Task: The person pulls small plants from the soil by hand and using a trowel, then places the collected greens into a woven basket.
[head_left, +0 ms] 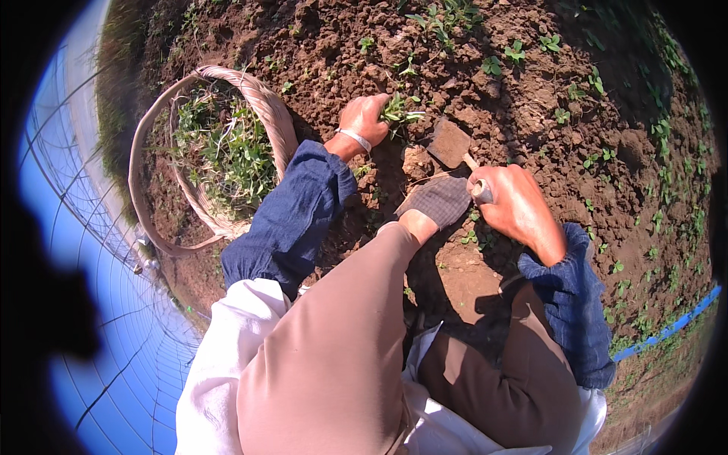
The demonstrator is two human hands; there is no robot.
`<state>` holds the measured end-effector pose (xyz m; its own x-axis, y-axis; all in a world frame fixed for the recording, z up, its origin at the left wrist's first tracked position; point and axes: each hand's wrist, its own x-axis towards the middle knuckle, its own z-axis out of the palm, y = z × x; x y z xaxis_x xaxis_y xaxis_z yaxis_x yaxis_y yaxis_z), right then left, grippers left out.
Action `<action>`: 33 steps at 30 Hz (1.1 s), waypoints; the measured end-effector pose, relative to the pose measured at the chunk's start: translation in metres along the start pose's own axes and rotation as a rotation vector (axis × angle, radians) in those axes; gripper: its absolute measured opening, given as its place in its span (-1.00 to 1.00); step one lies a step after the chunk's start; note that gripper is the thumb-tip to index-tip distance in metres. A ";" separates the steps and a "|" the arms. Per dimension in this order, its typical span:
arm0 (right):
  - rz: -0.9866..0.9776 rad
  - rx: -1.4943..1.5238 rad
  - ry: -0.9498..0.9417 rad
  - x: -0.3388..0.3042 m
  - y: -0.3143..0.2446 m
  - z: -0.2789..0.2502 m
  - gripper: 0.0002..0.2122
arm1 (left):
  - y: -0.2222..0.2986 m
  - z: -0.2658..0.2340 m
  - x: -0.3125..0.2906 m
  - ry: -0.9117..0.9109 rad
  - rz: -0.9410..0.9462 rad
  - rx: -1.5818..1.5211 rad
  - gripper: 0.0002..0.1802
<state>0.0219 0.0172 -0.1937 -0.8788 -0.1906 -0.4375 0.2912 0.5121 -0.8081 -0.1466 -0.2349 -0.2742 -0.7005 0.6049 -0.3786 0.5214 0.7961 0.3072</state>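
Observation:
My left hand (pixel 362 121) is closed round a small bunch of green weeds (pixel 400 114), just above the clumpy brown soil. A pale band circles that wrist. In my right hand (pixel 509 201) is a small hand hoe, its handle end showing at the fist and its flat, soil-coated blade (pixel 449 142) resting on the ground. The blade lies between my two hands, just beyond my dark checked shoe (pixel 440 201). Left of my left forearm stands a woven basket (pixel 274 114) with a tall hoop handle, filled with pulled weeds (pixel 231 148).
Small green seedlings (pixel 516 51) dot the soil at the far side and along the right. A blue pipe or hose (pixel 667 332) runs along the ground at the lower right. Wire netting (pixel 114 334) rises at the left edge, beside a strip of tall grass (pixel 120 91).

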 end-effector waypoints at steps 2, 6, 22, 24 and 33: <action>0.031 -0.007 0.007 0.000 0.004 0.000 -0.84 | -0.006 0.005 0.014 0.183 -0.154 -0.279 -0.79; -0.049 -0.008 0.007 0.001 0.003 0.003 -0.83 | -0.028 -0.021 0.015 0.435 -0.554 -0.100 -0.74; 0.015 -0.017 -0.032 -0.001 0.010 0.001 -0.79 | -0.057 0.000 0.036 0.538 -0.620 -0.982 -0.91; 0.015 -0.008 -0.028 -0.002 0.010 0.000 -0.79 | -0.032 -0.017 0.030 0.376 -0.589 -1.248 -0.90; -0.028 -0.017 -0.022 0.000 0.005 0.004 -0.80 | 0.008 -0.031 0.068 0.535 -0.236 -0.190 -0.74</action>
<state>0.0249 0.0166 -0.1995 -0.8779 -0.2237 -0.4235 0.2598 0.5205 -0.8134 -0.2053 -0.1879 -0.2699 -0.9598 0.2801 0.0205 0.2605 0.8606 0.4377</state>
